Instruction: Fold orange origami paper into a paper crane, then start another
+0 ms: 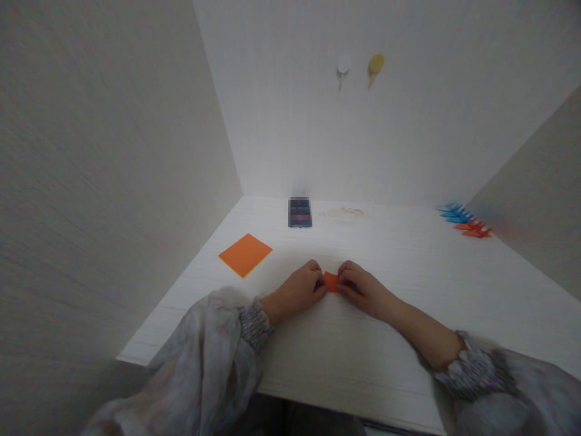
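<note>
A small folded orange paper (pixel 331 281) lies on the white table (pixel 408 272), pinched from both sides. My left hand (pixel 302 289) grips its left end with curled fingers. My right hand (pixel 363 289) grips its right end the same way. Most of the paper is hidden under my fingers. Both wrists rest low on the tabletop.
A stack of orange square paper sheets (pixel 246 254) lies to the left. A dark small box (pixel 300 212) stands near the back wall. Blue and orange folded paper pieces (pixel 465 220) sit at the far right. White walls close in on three sides.
</note>
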`<state>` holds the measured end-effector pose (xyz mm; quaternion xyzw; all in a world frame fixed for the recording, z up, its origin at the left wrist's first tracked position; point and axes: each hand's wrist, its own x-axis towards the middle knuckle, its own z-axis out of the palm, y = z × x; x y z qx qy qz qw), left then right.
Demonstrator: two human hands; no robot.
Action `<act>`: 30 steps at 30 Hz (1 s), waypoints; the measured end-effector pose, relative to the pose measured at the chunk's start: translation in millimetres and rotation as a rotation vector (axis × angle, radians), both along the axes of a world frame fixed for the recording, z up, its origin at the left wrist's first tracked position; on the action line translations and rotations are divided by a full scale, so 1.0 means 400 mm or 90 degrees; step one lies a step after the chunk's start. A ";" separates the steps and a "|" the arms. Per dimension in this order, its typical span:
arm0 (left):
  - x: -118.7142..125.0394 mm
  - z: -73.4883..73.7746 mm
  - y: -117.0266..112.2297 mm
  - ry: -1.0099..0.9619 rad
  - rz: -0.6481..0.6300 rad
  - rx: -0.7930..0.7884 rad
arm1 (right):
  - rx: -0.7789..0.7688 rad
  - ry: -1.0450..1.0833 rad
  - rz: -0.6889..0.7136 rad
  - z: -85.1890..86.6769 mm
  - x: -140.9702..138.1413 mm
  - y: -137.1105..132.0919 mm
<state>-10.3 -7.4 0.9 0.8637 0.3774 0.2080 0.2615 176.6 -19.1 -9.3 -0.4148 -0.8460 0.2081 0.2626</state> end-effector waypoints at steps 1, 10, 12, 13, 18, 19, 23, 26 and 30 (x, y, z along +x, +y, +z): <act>0.001 0.000 -0.001 -0.001 -0.001 0.004 | -0.003 0.005 -0.008 -0.001 -0.001 0.000; 0.000 -0.004 0.001 -0.039 0.021 -0.039 | -0.011 0.022 -0.018 -0.008 0.000 0.004; 0.000 -0.010 0.003 -0.055 0.039 -0.050 | -0.010 0.026 -0.022 -0.008 0.000 0.005; 0.000 -0.013 0.004 -0.062 0.049 -0.053 | -0.011 0.028 -0.022 -0.008 -0.001 0.005; 0.000 -0.022 0.007 -0.062 0.116 -0.076 | -0.029 0.042 -0.043 -0.004 -0.005 0.002; 0.000 -0.022 0.008 -0.054 0.137 -0.069 | -0.032 0.045 -0.047 -0.005 -0.005 0.002; -0.002 -0.024 0.012 -0.021 0.188 -0.042 | -0.040 0.060 -0.043 -0.012 -0.002 0.006; -0.002 -0.031 0.018 -0.005 0.193 -0.038 | -0.045 0.056 -0.032 -0.014 -0.001 0.011; 0.001 -0.036 0.024 -0.002 0.205 -0.044 | -0.022 0.016 -0.043 -0.008 -0.014 0.011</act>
